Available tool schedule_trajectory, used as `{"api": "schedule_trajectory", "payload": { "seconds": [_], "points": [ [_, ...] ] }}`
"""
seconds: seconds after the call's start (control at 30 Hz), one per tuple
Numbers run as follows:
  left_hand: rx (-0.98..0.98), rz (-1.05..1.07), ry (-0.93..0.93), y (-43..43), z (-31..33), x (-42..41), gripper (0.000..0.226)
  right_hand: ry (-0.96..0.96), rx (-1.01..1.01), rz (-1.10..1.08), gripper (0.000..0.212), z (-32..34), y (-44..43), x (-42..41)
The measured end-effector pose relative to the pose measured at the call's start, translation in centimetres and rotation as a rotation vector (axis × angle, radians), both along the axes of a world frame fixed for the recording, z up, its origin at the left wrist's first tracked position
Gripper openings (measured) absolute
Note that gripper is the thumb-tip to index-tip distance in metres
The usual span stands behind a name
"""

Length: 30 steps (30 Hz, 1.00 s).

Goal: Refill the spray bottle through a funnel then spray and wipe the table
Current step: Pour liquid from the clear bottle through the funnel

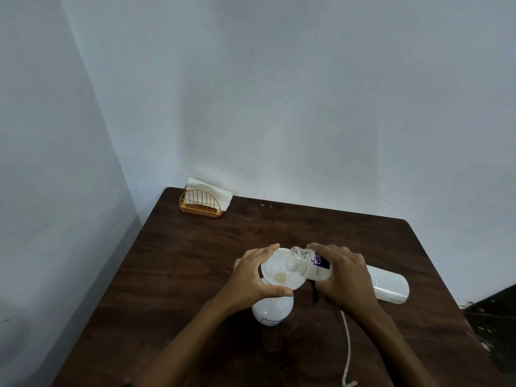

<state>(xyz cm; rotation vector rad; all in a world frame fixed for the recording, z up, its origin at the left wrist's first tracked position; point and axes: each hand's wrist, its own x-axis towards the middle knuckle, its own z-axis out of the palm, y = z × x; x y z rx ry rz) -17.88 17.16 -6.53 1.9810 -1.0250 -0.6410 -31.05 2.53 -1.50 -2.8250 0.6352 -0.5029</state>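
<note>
The white spray bottle [272,308], its label print blurred, stands beneath the left hand [251,277], which pinches the funnel [279,268] by its rim. The right hand [343,277] curls round a tilted clear bottle [303,263], whose mouth is over the funnel. Its purple label [322,261] reads partly "car". Far beyond the hands stands a gold napkin holder [199,203].

We see a gold wire holder [201,203] left of centre, a long white case [391,287] at right, and pale walls [279,79] filling the upper frame.
</note>
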Motion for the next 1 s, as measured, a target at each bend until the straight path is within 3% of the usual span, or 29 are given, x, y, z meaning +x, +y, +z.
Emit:
{"api": "schedule_trajectory", "payload": {
  "seconds": [1.0],
  "points": [
    [0.005,-0.001,0.003,-0.04,-0.21,0.00,0.098,0.016,0.002,0.001,0.054,0.06,-0.04,0.00]
  ]
}}
